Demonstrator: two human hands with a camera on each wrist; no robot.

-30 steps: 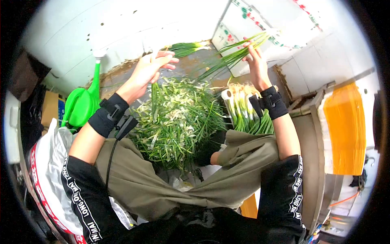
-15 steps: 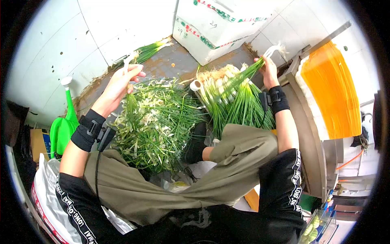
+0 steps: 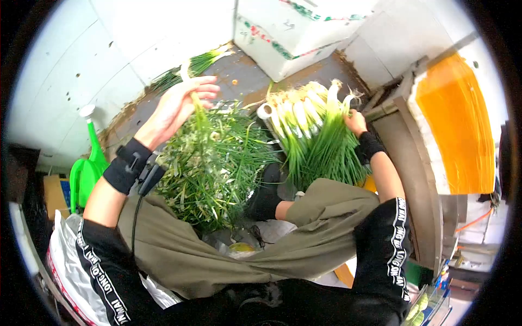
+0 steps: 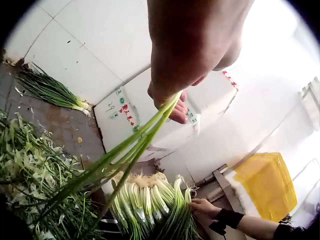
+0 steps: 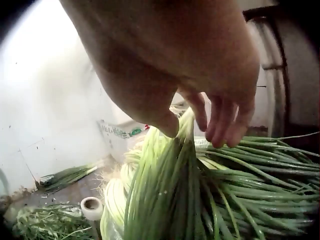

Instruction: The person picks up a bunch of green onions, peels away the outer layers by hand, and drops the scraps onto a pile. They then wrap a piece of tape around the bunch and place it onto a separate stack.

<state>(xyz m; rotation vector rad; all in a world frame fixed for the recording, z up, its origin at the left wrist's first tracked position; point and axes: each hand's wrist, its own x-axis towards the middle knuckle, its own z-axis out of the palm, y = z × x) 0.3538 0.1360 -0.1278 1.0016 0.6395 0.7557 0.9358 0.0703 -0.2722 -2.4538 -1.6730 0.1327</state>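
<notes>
My left hand (image 3: 178,104) is raised over the heap of loose green trimmings (image 3: 217,157). It holds a few limp green onion stalks (image 4: 131,146) that hang down from between the thumb and fingers. To the right, my right hand (image 3: 356,123) pinches green onions (image 5: 187,125) near their white ends, with thumb and forefinger on either side. Those lie against the right side of a row of bundled green onions (image 3: 296,117), roots pointing away from me and green leaves toward me.
A white roll (image 3: 264,111) lies at the row's left end. More green onions (image 3: 209,60) lie by the wall. White boxes (image 3: 283,43) stand in the corner, a green watering can (image 3: 81,182) at left. An orange-yellow panel (image 3: 454,125) and metal frame flank the right side.
My right hand has come down with its green onions onto the right end of the bundled row. The left hand stays over the trimmings, still holding its stalks. The head view has swung right.
</notes>
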